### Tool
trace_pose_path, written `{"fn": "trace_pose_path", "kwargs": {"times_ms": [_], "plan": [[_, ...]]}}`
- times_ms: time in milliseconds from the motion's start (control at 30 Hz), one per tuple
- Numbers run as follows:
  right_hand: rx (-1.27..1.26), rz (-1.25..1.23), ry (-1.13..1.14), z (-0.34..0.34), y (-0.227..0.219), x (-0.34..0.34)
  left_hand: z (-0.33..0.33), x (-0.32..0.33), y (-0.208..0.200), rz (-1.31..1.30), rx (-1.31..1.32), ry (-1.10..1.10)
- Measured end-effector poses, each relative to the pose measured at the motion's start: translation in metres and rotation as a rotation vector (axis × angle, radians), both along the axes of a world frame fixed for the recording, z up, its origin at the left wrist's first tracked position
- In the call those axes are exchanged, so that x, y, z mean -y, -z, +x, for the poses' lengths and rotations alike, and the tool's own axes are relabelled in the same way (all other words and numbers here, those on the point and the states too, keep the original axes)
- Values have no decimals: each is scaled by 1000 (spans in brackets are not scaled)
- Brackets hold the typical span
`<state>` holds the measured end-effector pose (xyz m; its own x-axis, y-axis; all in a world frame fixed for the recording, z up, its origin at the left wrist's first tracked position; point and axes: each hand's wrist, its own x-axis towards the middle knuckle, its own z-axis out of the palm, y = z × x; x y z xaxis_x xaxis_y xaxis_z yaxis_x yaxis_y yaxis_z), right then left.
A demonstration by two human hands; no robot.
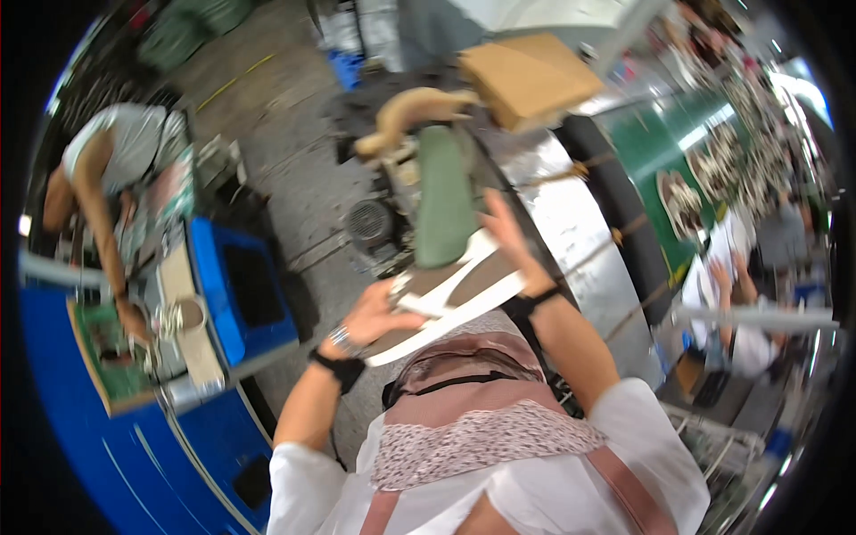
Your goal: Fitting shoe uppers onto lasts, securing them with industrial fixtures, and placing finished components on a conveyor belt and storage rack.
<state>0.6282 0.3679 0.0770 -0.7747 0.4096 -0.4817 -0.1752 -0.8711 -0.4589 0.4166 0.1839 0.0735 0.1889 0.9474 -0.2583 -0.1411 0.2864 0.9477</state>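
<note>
A brown sneaker (479, 278) with white stripes and a white sole is held crosswise between my hands in front of my waist, its sole edge facing me. My left hand (379, 318) grips one end, with laces beside the fingers. At the other end, my right hand (510, 239) is against the shoe, fingers stretched along its far side and partly hidden. Just beyond the shoe is a long green padded arm (442, 192) of a machine. I cannot tell whether the shoe touches it.
A tan curved piece (419, 114) tops the machine, with a dark motor (372, 225) beside it. A cardboard box (530, 78) sits farther back. Sneakers ride a green conveyor (635, 147) at right, where another person's hands show. At left, a co-worker reaches over a blue machine (239, 290).
</note>
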Motion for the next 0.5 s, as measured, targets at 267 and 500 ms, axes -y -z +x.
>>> {"fn": "trace_pose_path", "kwargs": {"times_ms": [267,500], "plan": [[-208,173,102,-26,11,16,7,32,56,84,-1271,319],[428,1380,356,108,-19,12,120,-125,115,744,-1514,73]]}}
